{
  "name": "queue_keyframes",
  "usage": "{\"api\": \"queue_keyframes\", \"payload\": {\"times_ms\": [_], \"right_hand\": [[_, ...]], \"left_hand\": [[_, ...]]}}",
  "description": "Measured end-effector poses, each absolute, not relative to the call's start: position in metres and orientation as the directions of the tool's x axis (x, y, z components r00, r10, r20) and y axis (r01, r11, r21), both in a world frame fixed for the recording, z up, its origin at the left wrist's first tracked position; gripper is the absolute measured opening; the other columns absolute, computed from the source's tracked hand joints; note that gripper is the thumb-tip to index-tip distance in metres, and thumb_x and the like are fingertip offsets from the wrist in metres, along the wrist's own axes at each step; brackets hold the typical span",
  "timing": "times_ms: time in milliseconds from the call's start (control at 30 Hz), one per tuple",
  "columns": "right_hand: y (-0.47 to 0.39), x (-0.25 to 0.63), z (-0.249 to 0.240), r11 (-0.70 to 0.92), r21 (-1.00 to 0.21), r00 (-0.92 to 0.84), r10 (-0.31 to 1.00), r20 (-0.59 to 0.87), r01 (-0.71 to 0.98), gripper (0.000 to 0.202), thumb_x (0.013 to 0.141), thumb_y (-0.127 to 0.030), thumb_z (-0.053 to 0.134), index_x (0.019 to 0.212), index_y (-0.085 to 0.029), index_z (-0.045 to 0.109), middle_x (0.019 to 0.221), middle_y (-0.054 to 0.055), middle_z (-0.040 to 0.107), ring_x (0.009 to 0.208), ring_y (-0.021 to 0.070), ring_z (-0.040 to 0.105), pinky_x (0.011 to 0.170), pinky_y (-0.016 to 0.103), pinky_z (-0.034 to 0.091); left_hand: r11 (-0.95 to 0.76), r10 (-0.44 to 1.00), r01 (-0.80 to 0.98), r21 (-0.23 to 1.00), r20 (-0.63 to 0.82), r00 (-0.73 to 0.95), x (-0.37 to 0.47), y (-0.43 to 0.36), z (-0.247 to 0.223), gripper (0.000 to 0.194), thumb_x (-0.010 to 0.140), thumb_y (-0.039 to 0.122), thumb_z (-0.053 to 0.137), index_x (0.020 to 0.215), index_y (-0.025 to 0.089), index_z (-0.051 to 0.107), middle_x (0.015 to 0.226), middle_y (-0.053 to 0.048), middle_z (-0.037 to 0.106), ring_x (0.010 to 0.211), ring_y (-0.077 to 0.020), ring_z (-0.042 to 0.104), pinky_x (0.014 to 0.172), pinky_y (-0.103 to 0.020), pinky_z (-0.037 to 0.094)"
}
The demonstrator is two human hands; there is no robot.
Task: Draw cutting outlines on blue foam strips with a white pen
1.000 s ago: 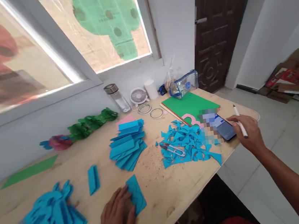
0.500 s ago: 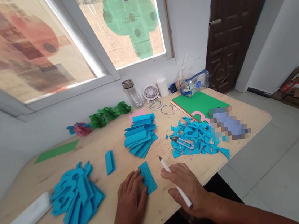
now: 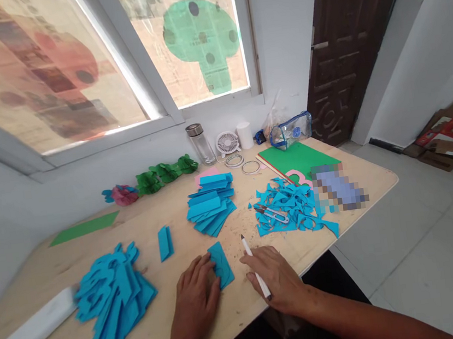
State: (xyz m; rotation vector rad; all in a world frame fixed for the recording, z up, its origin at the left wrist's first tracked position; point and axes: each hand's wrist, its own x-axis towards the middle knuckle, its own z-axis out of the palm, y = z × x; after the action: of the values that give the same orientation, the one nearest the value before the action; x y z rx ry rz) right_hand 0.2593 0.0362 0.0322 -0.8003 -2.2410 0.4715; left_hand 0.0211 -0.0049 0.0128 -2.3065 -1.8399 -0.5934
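Note:
My left hand [image 3: 196,291] lies on the table with its fingers stretched out, the tips resting on the left edge of a folded blue paper piece [image 3: 222,266] that has curved lines drawn on it. In my right hand [image 3: 275,279] is a white pen [image 3: 256,270], its dark tip pointing away from me, just right of the paper and apart from it. A narrow folded blue paper strip [image 3: 165,243] stands beyond my left hand. Farther back sits a stack of folded blue papers [image 3: 211,205]. Cut-out blue paper shapes [image 3: 116,298] are heaped to the left.
Blue paper scraps [image 3: 292,205] lie at the right with a utility knife [image 3: 272,214] on them. Green sheets [image 3: 297,158], a bottle [image 3: 201,145], a small fan [image 3: 227,143] and a clear pouch [image 3: 291,130] line the back. A long white object [image 3: 32,336] occupies the left.
The pen has swung more upright in my right hand, its rear end shifting left. My left hand stays on the paper. The view has shifted slightly.

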Motion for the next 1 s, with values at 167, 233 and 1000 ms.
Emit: {"api": "queue_keyframes", "payload": {"times_ms": [167,233,1000], "right_hand": [[0.0363,0.2586,0.0279,0.762,-0.502,-0.558,0.644,0.523,0.410,0.034,0.090,-0.018,0.047,0.124,-0.020,0.050,0.107,0.012,0.062,0.102,0.0244,0.055,0.086,0.042,0.045],[0.0363,0.2589,0.0276,0.766,-0.492,-0.558,0.641,0.527,0.414,0.035,0.089,-0.018,0.046,0.124,-0.020,0.050,0.107,0.012,0.062,0.102,0.0243,0.055,0.086,0.041,0.045],[0.0344,0.2619,0.0340,0.759,-0.493,-0.538,0.650,0.537,0.425,0.028,0.091,-0.017,0.044,0.117,-0.018,0.054,0.099,0.010,0.062,0.095,0.0226,0.054,0.083,0.040,0.043]], "left_hand": [[-0.246,0.905,0.958,0.145,0.389,0.174,0.0197,-0.0046,0.0115,0.029,0.088,0.036,0.045,0.111,0.023,0.057,0.126,-0.008,0.060,0.120,-0.0272,0.051,0.096,-0.046,0.044],[-0.249,0.906,0.958,0.145,0.385,0.177,0.0196,-0.0043,0.0116,0.030,0.088,0.036,0.045,0.111,0.022,0.057,0.126,-0.008,0.060,0.120,-0.0274,0.051,0.096,-0.045,0.044],[-0.226,0.926,0.961,0.162,0.343,0.160,0.0230,-0.0043,0.0152,0.029,0.088,0.035,0.045,0.111,0.022,0.058,0.126,-0.009,0.060,0.122,-0.0275,0.051,0.098,-0.046,0.043]]}}
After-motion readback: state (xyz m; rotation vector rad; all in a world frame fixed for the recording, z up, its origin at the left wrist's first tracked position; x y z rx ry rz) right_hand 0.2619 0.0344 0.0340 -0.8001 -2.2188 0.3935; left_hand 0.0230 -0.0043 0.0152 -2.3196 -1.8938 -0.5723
